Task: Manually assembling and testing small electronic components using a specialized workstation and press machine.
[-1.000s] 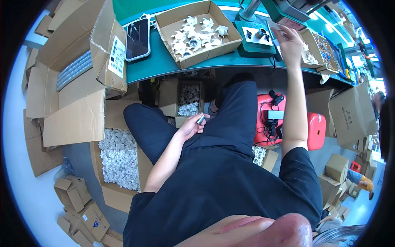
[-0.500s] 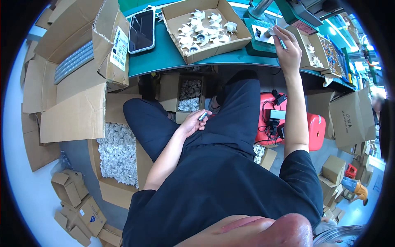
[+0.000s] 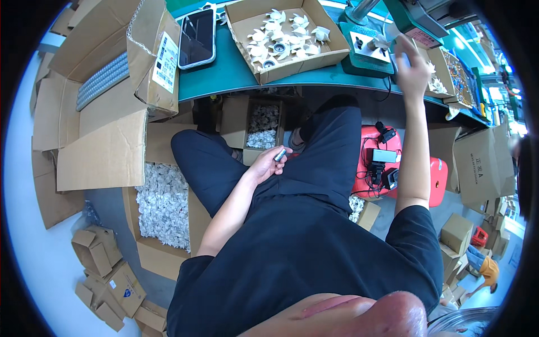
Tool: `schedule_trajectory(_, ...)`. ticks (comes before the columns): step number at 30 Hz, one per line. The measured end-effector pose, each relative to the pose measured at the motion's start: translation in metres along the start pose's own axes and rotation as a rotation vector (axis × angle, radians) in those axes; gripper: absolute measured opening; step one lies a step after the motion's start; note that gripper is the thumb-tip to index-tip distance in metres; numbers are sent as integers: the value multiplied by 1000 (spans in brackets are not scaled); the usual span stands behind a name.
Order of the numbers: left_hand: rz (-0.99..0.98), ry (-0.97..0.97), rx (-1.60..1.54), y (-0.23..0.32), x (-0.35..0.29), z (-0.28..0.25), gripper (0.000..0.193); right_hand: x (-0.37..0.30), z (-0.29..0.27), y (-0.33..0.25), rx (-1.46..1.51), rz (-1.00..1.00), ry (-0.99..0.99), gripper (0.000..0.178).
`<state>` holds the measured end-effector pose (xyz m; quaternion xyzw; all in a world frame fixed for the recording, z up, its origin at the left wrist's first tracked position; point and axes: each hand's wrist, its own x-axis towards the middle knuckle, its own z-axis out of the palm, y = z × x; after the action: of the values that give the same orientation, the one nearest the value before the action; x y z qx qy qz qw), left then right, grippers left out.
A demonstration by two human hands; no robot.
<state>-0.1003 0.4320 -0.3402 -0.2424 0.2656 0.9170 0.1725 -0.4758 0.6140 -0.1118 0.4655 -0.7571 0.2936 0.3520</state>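
In my lap, my left hand [image 3: 266, 167] is closed around a small metal cylinder [image 3: 280, 154], one end of which shows between thumb and fingers. My right hand [image 3: 413, 72] is raised over the bench edge, just right of a green press fixture [image 3: 366, 64]. Motion smears its fingers, so whether they hold anything is unclear. A white plastic impeller [image 3: 382, 41] sits on the fixture's pale top plate, apart from the hand. Left of the fixture, a shallow cardboard tray [image 3: 306, 66] contains several white impellers [image 3: 279, 48].
A phone [image 3: 197, 39] lies left of the tray. Beside it stands an open carton [image 3: 101, 151] with grey rods. The press head [image 3: 418, 25] overhangs the fixture. Cartons of white parts [image 3: 163, 208] sit below, and a red stool [image 3: 368, 188] holds cabled devices.
My right hand has moved right, away from the fixture, uncovering the impeller there. A metallic piece seen by its fingers earlier is no longer distinguishable. My left hand keeps its cylinder.
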Motion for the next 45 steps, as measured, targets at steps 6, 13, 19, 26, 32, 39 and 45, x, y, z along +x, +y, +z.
schedule_trajectory(6, -40, 1, 13, 2, 10, 4, 33, -3, 44, 90, 390, 745, -22, 28)
schedule_trajectory(13, 20, 9, 1, 0, 10, -5, 33, -15, 31, 45, 885, 679, -17, 39)
schedule_trajectory(19, 22, 58, -30, 0, 7, -1, 32, -18, 32, -7, 222, 345, 102, 43)
schedule_trajectory(26, 70, 67, -43, 2, 10, -8, 32, -1, 42, -55, 183, 104, 220, 31)
schedule_trajectory(32, 41, 88, 12, 2, 9, -2, 31, 57, 50, -106, 390, 395, -179, 20)
schedule_trajectory(39, 134, -112, -36, 18, -14, 23, 34, -21, 27, -154, 550, 191, -320, 13)
schedule_trajectory(45, 219, -307, -93, 34, -27, 69, 46, -103, 16, -195, 934, 311, -778, 18)
